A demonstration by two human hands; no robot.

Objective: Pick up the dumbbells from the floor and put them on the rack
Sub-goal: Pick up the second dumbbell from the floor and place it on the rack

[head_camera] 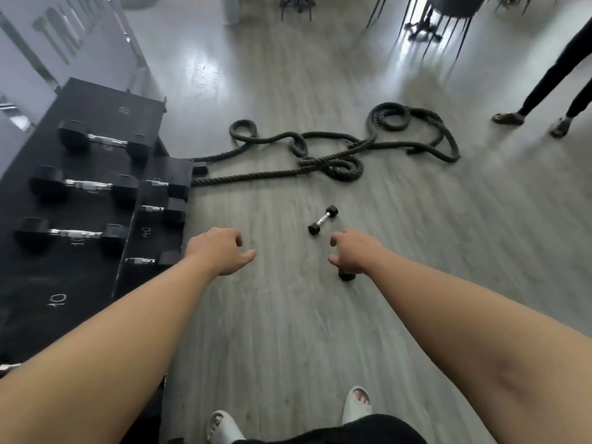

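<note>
A small black dumbbell [323,220] with a chrome handle lies on the grey wood floor just beyond my right hand [358,253]. The black end of a second dumbbell [346,276] peeks out from under that hand; the rest of it is hidden. My right hand hovers with fingers apart and holds nothing. My left hand [221,249] reaches forward, open and empty, near the front edge of the black dumbbell rack [86,280] at left. The rack's upper shelf carries three larger dumbbells [77,184], and several more sit on the lower shelf [160,206].
A thick black battle rope [323,155] lies coiled across the floor beyond the dumbbells. Another person's legs [551,88] stand at the far right. Chair legs [426,24] are at the back. My feet in white slides [355,402] are at the bottom.
</note>
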